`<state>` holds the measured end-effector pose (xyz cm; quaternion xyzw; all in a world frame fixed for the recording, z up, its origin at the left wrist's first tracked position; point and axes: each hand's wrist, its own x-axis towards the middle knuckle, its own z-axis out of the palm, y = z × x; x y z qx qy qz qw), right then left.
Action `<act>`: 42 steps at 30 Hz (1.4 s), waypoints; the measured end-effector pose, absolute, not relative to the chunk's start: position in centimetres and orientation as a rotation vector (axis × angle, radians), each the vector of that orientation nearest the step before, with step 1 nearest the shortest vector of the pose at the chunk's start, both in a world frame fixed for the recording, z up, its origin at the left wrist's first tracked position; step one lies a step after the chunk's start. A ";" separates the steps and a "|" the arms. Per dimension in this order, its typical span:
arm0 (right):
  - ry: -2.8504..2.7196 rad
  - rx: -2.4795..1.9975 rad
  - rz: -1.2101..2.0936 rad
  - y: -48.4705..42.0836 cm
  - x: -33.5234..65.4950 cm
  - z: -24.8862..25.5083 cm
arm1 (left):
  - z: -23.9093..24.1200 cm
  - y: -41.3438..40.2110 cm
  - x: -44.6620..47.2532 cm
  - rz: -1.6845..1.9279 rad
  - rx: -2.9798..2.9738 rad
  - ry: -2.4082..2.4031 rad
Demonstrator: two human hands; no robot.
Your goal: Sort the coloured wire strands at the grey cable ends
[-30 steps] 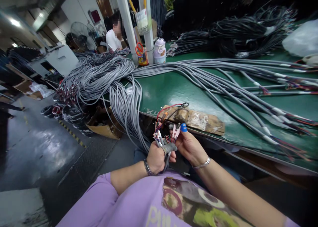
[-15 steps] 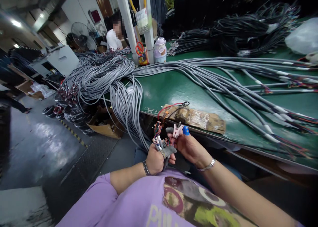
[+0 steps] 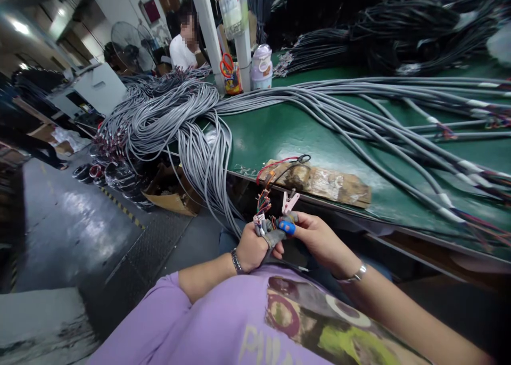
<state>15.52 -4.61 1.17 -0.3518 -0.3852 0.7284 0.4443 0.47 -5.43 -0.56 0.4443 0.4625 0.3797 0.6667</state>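
Note:
My left hand [image 3: 254, 248], with grey coverings on some fingers, is closed around the ends of several grey cables. Stripped multicoloured wires [image 3: 262, 201] stick up from this bundle above my fist. Close against it, my right hand [image 3: 305, 229] pinches thumb to forefinger at some thin wires [image 3: 273, 221] fanning from the bundle. The thumb wears a blue finger cover [image 3: 287, 227], the forefinger a grey one. Just above these fingertips stands a pale pink clip [image 3: 290, 201]; whether my right hand touches it, I cannot tell.
A worn wooden block [image 3: 319, 182] with red and black leads lies at the edge of the green table [image 3: 255, 139]. Grey cables [image 3: 179, 109] pile up at left and run across to the right. A cup-shaped container [image 3: 262, 67] stands by the post. One person [image 3: 183, 48] sits behind.
My right hand has come down and left to my left hand, its thumb and forefinger closing at the wires. The clip now shows above the fingertips. The view has shifted slightly.

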 end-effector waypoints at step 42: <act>-0.677 -0.940 1.646 -2.0 15.5 -1.1 | 1.7 -5.0 2.0 1.123 0.617 1.005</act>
